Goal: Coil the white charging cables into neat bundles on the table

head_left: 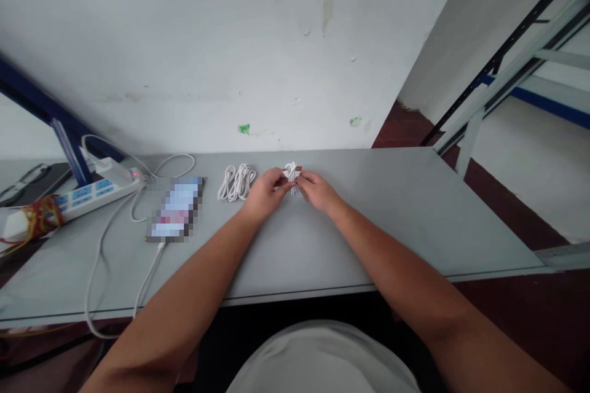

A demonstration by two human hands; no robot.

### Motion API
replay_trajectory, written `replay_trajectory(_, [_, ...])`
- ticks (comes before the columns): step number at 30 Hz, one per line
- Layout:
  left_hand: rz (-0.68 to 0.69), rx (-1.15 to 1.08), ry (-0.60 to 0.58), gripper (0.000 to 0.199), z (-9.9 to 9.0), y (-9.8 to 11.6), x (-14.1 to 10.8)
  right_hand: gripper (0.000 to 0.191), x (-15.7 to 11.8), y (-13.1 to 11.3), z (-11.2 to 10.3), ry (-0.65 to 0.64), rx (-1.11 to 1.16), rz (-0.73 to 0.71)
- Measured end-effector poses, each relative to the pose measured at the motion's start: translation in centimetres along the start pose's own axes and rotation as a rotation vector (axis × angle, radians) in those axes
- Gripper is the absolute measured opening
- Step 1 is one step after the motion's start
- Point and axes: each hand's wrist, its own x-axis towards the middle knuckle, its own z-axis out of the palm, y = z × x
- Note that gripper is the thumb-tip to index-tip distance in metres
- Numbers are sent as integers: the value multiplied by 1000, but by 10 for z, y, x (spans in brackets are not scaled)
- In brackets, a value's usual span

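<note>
My left hand (264, 193) and right hand (319, 191) pinch a bundled white cable (291, 173) from either side, over the grey table (304, 252); if either pinch slackens, its loops could spring loose; if my left hand swings outward, it could scatter the coiled white cables (236, 183) just beside it.

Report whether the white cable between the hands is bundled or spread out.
Bundled. The white cable is gathered into a small, compact bunch, held between the left hand and right hand.
</note>
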Motion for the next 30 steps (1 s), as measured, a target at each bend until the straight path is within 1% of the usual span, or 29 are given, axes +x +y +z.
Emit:
replay_trajectory(2, [-110, -83, -16, 26, 2, -3, 1, 34, -1, -2, -3, 27, -75, 6])
replay_trajectory(4, [-207, -168, -36, 30, 4, -5, 2, 36, -4, -6, -6, 96, -180, -15])
replay_trajectory(6, [-264, -262, -61, 32, 4, -8, 4, 36, -7, -10, -9, 142, -263, -28])
replay_trajectory(9, [-333, -376, -51, 35, 4, -12, 5, 33, -11, -13, -9, 108, -310, 19])
replay_trajectory(11, [-380, -380, -14, 36, 4, -15, 6, 33, -13, -12, -7, 79, -311, 45])
replay_trajectory(13, [-415, -345, 4, 36, 5, -15, 5, 35, -14, -11, -4, 83, -305, 38])
replay_trajectory(15, [-432, -311, -6, 37, 5, -14, 5, 35, -14, -8, 0, 103, -294, 22])
replay_trajectory(19, [-433, -282, -44, 38, 4, -7, 3, 28, -14, -4, 6, 107, -252, 23])
replay_trajectory(22, [-414, -246, -72, 42, 4, -3, 2, 26, -13, -2, 8, 134, -200, 30])
replay_trajectory(24, [-407, -212, -70, 46, 4, -1, 1, 27, -12, -2, 6, 159, -155, 30])
replay_trajectory(27, [-379, -102, -67, 46, 4, 2, 0, 27, -8, -3, 1, 171, -67, 42])
replay_trajectory(30, [-309, 83, -98, 42, 3, 6, -1, 29, -2, -2, -8, 207, -22, 92])
